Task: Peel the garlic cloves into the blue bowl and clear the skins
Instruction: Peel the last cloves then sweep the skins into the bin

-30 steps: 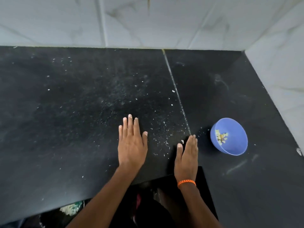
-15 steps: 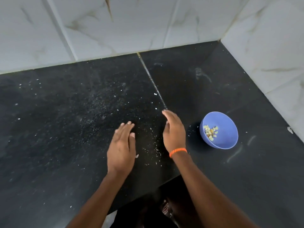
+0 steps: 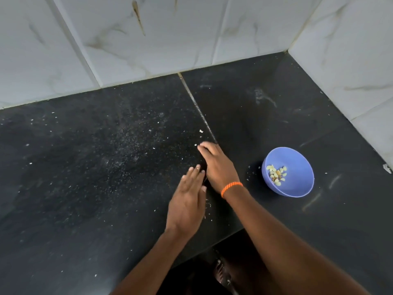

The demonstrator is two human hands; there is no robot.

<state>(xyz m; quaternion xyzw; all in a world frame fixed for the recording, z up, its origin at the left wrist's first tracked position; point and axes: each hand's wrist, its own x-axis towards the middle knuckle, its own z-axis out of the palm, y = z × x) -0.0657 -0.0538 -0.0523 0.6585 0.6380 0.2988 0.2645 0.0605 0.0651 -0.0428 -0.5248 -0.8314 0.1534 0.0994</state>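
We cannot see what lies under the right hand (image 3: 219, 165) or the left hand (image 3: 187, 201), whose palms face the black counter (image 3: 85, 188). Both forearms run off the bottom edge. The white flecks (image 3: 201, 131) are too small to tell as skins, and the garlic cloves (image 3: 276, 174) blur together in the blue bowl (image 3: 297, 184)

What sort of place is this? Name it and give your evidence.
Most likely a home kitchen: a black stone counter set into a corner of marbled white wall tiles, with peeled garlic cloves in a blue bowl.
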